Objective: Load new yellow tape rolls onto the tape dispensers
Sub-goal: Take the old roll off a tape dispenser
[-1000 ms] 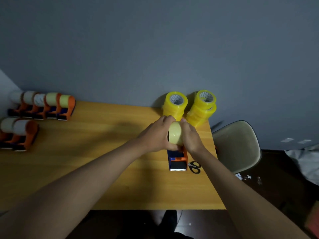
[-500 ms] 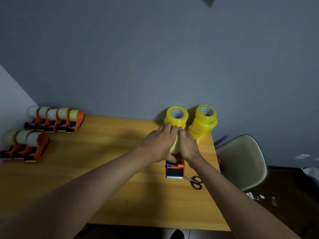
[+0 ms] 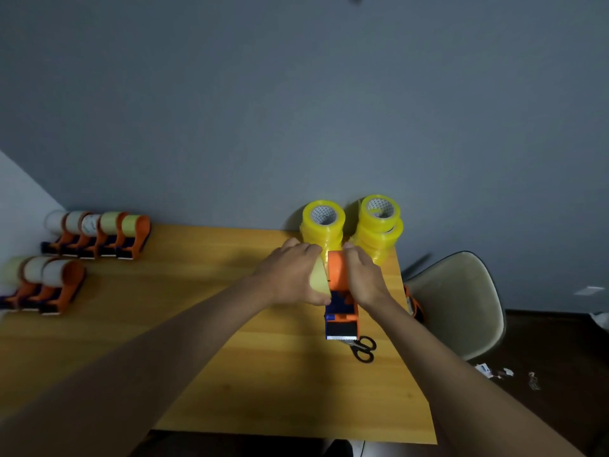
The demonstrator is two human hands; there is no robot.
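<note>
A pale yellow tape roll [image 3: 319, 281] sits just right of the middle of the frame, beside the orange and blue dispenser [image 3: 341, 293] on the tabletop [image 3: 204, 324]. The left hand [image 3: 290, 275] is curled round the roll. The right hand [image 3: 364, 278] grips the dispenser's orange top.

The roll is likely light and stiff, with a smooth, slippery outside, so it is best held by its flat sides. The sticky end could cling to fingers.

Two stacks of yellow rolls [image 3: 379, 225] wait behind the hands. Loaded dispensers [image 3: 99, 235] line up at the left. Black scissors [image 3: 362, 347] lie just beside the dispenser's front.
</note>
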